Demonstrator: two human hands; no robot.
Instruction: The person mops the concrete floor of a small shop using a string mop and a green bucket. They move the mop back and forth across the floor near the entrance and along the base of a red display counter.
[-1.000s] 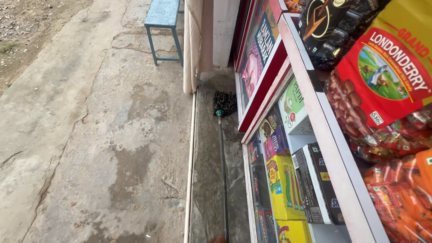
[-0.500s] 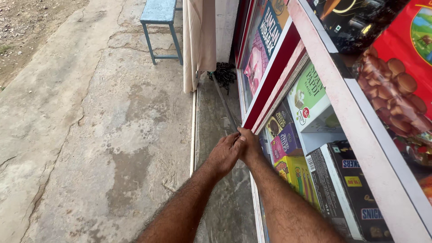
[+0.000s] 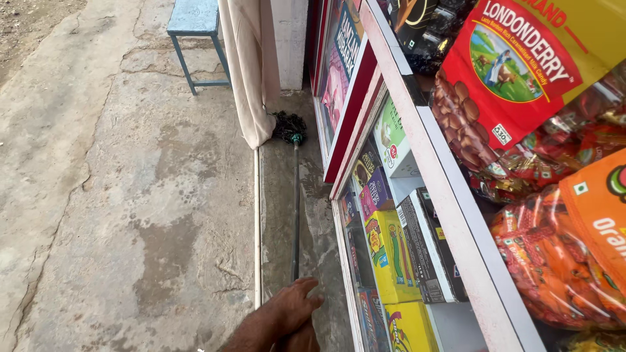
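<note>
Both my hands sit at the near end of the mop handle (image 3: 295, 208): my left hand (image 3: 287, 313) wraps over the pole with fingers curled around it, and my right hand (image 3: 301, 339) shows only partly beneath, so I cannot tell its grip. The dark mop head (image 3: 289, 127) lies far out on the wet step (image 3: 277, 215), beside the hanging curtain (image 3: 248, 78) and the shop display case (image 3: 417, 215). I judge this a mopping stroke; next comes a steady pull along the step.

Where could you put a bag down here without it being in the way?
The wide concrete pavement left of the thin white pipe is bare up to the blue bench. The wet strip beside the display case is crowded: the mop lies along it, with a hand on its handle.
</note>
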